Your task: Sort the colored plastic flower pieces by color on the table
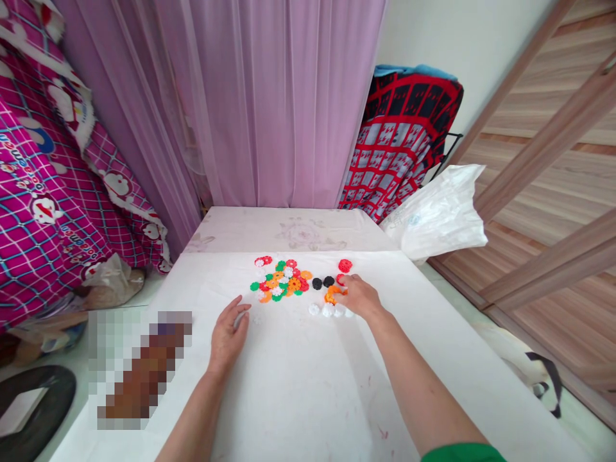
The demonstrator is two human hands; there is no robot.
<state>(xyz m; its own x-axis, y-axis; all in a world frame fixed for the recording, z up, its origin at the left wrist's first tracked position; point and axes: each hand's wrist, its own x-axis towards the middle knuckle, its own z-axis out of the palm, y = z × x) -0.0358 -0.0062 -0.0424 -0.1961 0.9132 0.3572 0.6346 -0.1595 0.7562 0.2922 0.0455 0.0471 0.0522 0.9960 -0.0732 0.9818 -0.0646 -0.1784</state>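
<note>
A purple curtain (298, 96) hangs behind the white tabletop (289, 398), whose far end shows a faded flower print. On the left, a bright pink checked cloth (29, 179) carries the printed name "Doraemon", readable in two places though partly lost in the folds; a small label higher on it is too small to read. On the right, beside a wooden door (553, 160), a white plastic bag (443, 212) bears faint pale-blue print that cannot be made out. A loose pile of flower-shaped discs (293, 283), green, orange, red and white, lies on the far middle part of the tabletop. The left hand (228, 337) is near the pile's close side, its fingers loosely bent and parted from the thumb, holding nothing. The right hand (363, 296) reaches down with bent fingers at some orange discs (330, 296); I cannot tell whether it pinches one. Around it are two black discs (317, 283) to its left, red discs (345, 265) just beyond, and a row of white discs (328, 310) on the near side.
</note>
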